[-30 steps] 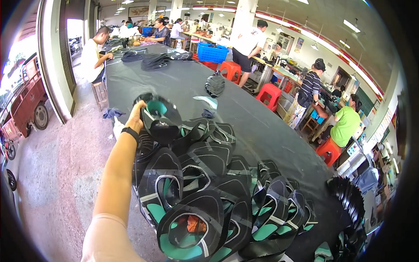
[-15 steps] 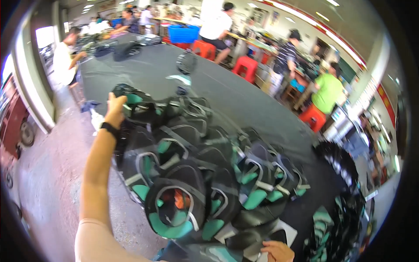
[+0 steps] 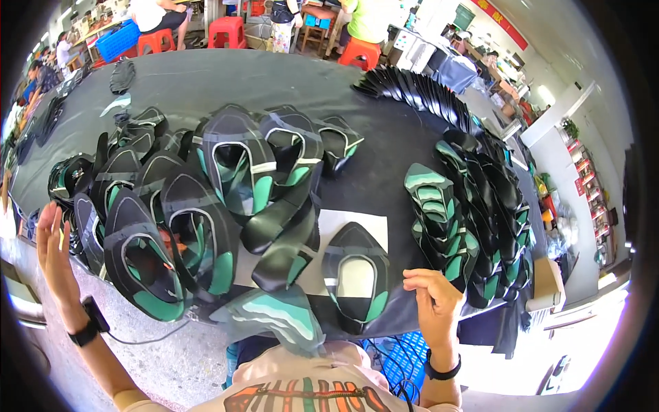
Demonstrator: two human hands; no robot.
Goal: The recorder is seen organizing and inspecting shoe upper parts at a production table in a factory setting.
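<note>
My left hand (image 3: 58,257) is raised at the left edge of the table, fingers stretched out and holding nothing. Just right of it, several black shoe uppers (image 3: 237,127) with grey edging and green linings stand crowded together. My right hand (image 3: 434,299) hovers by the table's front edge with loosely bent fingers and nothing visible in them. Left of that hand, a single shoe upper (image 3: 357,240) lies apart on a white sheet (image 3: 374,225). Glossy black pieces (image 3: 274,271) with green patches overlap beside it. A fan of sheer green-and-white pieces (image 3: 278,319) hangs over the front edge.
On the right lie overlapping stacks of black and green pieces (image 3: 491,226), with a curved row of black pieces (image 3: 419,93) behind. A cardboard box (image 3: 548,281) is at the right edge. Below the table sits a blue crate (image 3: 405,364). People and red stools (image 3: 226,32) are beyond.
The view has swung right and down. My left hand has come off the far end of the pile of uppers; my right hand is now raised beside the single upper.
</note>
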